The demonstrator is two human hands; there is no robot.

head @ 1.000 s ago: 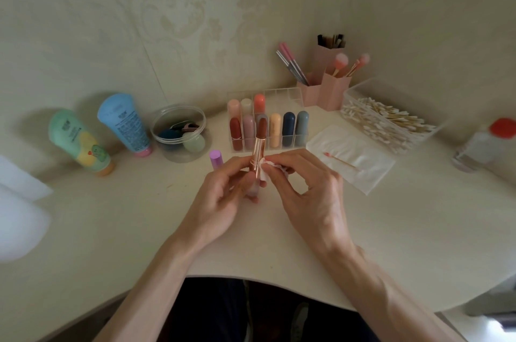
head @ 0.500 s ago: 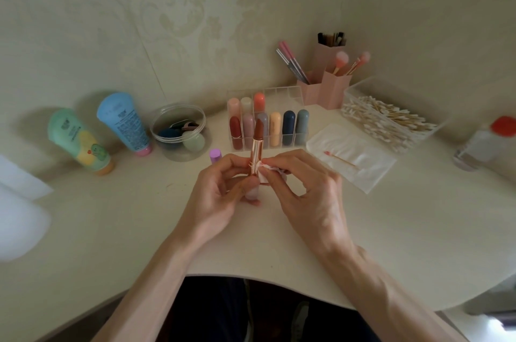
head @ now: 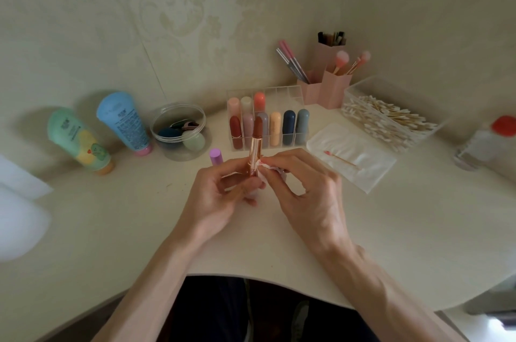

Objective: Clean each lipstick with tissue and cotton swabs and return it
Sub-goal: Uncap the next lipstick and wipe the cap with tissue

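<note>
While left hand (head: 217, 196) grips the lipstick (head: 255, 146) by its likely slick tube | right hand (head: 310, 199) fingers pinch tissue (head: 264, 166) against it | bullet above fingers, probably soft, smudges.

The one view sits at the person's head, above the near edge of the table (head: 418, 230), and looks forward and down. Both forearms run up from the bottom of the frame to the left hand (head: 215, 196) and right hand (head: 310, 196) at its centre, close to the lens. It faces the far wall (head: 195, 20), which fills the upper third, and its wide angle reaches from the green tube (head: 75, 140) far left to the bottle (head: 480, 143) far right.
</note>
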